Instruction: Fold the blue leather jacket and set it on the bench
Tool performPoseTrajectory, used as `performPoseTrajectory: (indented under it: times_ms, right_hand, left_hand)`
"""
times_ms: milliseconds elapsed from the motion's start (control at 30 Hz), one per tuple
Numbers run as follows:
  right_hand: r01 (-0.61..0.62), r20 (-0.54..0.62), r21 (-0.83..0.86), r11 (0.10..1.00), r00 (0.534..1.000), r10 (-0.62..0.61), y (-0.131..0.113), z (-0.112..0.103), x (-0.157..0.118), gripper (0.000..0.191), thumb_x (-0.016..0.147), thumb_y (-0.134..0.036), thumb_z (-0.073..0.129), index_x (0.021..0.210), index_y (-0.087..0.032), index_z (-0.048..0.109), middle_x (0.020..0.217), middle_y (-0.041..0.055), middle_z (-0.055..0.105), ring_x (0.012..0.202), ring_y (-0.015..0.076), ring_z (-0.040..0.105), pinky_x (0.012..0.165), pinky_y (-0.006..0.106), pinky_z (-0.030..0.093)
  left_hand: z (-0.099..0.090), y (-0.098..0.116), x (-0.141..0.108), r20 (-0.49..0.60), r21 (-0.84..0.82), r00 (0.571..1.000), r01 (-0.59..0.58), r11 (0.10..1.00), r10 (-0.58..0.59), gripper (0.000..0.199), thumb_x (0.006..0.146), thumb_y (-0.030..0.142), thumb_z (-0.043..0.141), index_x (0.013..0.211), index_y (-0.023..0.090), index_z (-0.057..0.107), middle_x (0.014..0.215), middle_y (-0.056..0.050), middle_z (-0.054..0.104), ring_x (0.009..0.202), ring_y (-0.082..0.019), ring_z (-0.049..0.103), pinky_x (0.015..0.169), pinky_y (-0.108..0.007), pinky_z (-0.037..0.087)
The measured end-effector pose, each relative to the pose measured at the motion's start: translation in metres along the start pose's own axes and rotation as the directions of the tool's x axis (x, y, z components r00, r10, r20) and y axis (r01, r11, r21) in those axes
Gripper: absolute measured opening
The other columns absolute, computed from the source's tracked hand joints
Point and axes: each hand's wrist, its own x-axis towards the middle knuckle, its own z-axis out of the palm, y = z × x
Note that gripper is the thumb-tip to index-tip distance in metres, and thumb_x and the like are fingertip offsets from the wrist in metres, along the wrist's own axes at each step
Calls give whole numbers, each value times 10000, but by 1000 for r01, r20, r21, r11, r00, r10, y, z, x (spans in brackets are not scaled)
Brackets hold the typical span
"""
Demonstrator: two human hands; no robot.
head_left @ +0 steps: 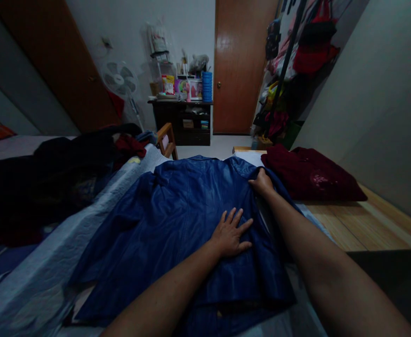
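A dark blue, shiny jacket lies spread out, its collar toward the far side and its hem toward me. My left hand rests flat on the right part of the jacket's body, fingers spread, holding nothing. Farther up and to the right, my right hand pinches the jacket near the right shoulder, where the sleeve joins. The right sleeve runs partly under and beside my right forearm, which hides some of it. The left sleeve slants down toward the lower left.
A dark red folded cloth lies on a wooden surface at right. Dark clothes are heaped at left. Beyond stand a wooden chair, a fan, a black shelf and a door. Bags hang at the upper right.
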Motion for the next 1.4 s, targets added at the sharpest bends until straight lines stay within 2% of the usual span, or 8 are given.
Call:
performPoseTrajectory:
  times_ms: [133, 367, 533, 733, 867, 1000, 1233, 1400]
  right_hand:
    - [108, -11, -40, 993, 994, -109, 14, 1, 1, 610, 860, -317, 637, 1364, -99, 374, 1220, 211, 628, 1119, 303, 615, 919, 338, 440]
    - [57, 63, -46, 997, 997, -54, 10, -3, -5, 696, 835, -436, 654, 1352, -69, 367, 1244, 243, 602, 1144, 329, 597, 910, 352, 449]
    - [142, 138, -134, 981, 983, -124, 6, -3, -12, 626, 840, -240, 643, 1353, -73, 325, 1154, 229, 647, 1080, 302, 638, 852, 322, 459]
    - [87, 96, -280, 956, 993, -62, -4, -6, -19, 573, 863, -270, 611, 1348, -90, 364, 1127, 213, 663, 1051, 294, 654, 848, 349, 472]
    - [105, 164, -379, 919, 985, -45, -24, -30, -20, 428, 822, -358, 660, 1169, -115, 595, 1178, 216, 645, 1080, 322, 637, 851, 374, 483]
    - [201, 104, -396, 896, 979, -174, -57, -42, -19, 325, 899, -376, 519, 1076, -145, 664, 1130, 196, 668, 1060, 319, 641, 846, 384, 483]
    - [431, 242, -218, 876, 893, -379, -124, 34, -12, 410, 926, -392, 475, 1215, -123, 586, 1321, 184, 565, 1233, 286, 523, 995, 364, 409]
    - [303, 141, -141, 943, 948, -284, -128, 91, 4, 597, 944, -466, 422, 1424, -110, 398, 1542, 168, 316, 1433, 307, 246, 1127, 412, 246]
  left_hand:
    - [1, -1, -1, 14, -17, 1000, -28, 999, 28, 788, 854, 716, 415, 1526, 388, 168, 1624, -97, 106, 1470, -385, 82, 1122, -640, 135]
    - [-1, -1, -1, 40, -27, 999, -32, 999, 33, 779, 852, 731, 387, 1521, 380, 198, 1618, -103, 137, 1466, -391, 102, 1118, -651, 129]
    - [-1, 0, -1, 52, -47, 998, -28, 999, 30, 779, 857, 719, 402, 1524, 382, 183, 1620, -104, 126, 1468, -393, 95, 1119, -661, 115]
    - [-14, -3, 3, 124, -238, 992, 21, 971, 9, 923, 769, 720, 555, 1526, 313, 218, 1615, -117, 147, 1476, -365, 79, 1146, -635, 60]
    - [-41, -26, 4, 95, -418, 994, 95, 904, -60, 774, 852, 608, 536, 1489, 224, 323, 1591, -121, 242, 1462, -263, 224, 1177, -499, 184]
    - [-66, -77, -1, -52, -240, 965, 237, 941, -256, 540, 927, 475, 478, 1399, 216, 454, 1563, -98, 321, 1461, -251, 226, 1178, -502, 177]
    - [-76, -156, -11, -156, 119, 877, 473, 873, -454, 558, 951, 494, 402, 1432, 210, 422, 1572, -115, 297, 1469, -287, 187, 1167, -513, 188]
    - [-61, -171, -16, -42, 132, 860, 509, 851, -508, 672, 904, 630, 386, 1485, 296, 347, 1582, -79, 283, 1457, -374, 172, 1136, -595, 177]
